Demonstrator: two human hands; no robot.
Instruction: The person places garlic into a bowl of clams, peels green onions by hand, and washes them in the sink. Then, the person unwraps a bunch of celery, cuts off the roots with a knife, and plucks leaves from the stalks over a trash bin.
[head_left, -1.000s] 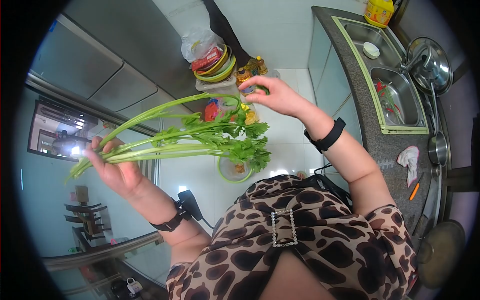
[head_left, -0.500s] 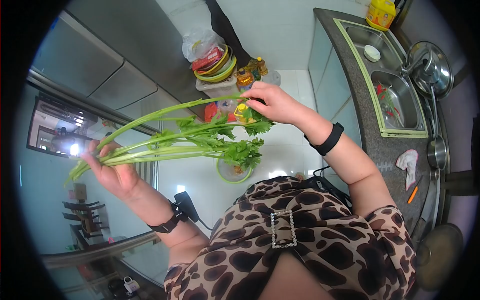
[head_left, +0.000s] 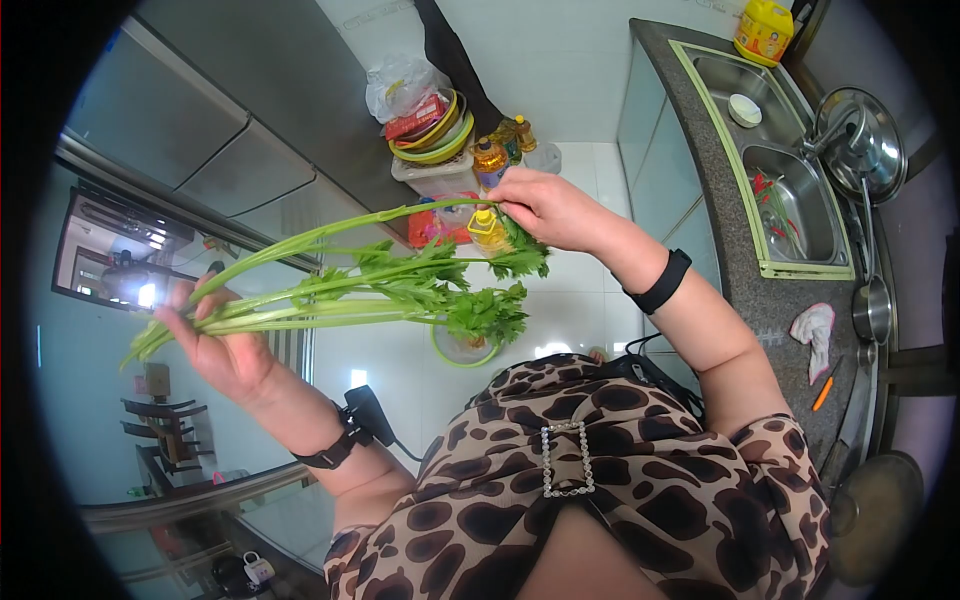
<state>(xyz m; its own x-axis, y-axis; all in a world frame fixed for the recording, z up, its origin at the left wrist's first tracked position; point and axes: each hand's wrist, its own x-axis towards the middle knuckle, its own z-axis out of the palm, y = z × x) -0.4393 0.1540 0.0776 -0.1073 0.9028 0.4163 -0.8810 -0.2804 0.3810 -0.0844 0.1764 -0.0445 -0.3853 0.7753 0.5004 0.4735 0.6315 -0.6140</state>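
A bunch of green celery (head_left: 360, 292) stretches sideways in front of me, cut ends at the left and leaves toward the right. My left hand (head_left: 225, 345) is closed around the stalks near their lower ends. With fingers pinched, my right hand (head_left: 548, 208) grips the leafy top of the uppermost celery stalk, which bows up apart from the others. Beneath the leaves, a green-rimmed bin (head_left: 440, 352) stands on the floor, partly covered by the celery.
At right, a counter (head_left: 775, 300) holds a double sink (head_left: 815, 225) with red and green vegetables in it, a cloth (head_left: 815, 330) and an orange-handled knife (head_left: 823, 393). Stacked basins (head_left: 440, 150) and oil bottles (head_left: 490, 160) stand ahead. A glass door is at left.
My right hand has shifted slightly right and down with the stalk's leafy end. The left hand still grips the stalks, slightly further left and lower.
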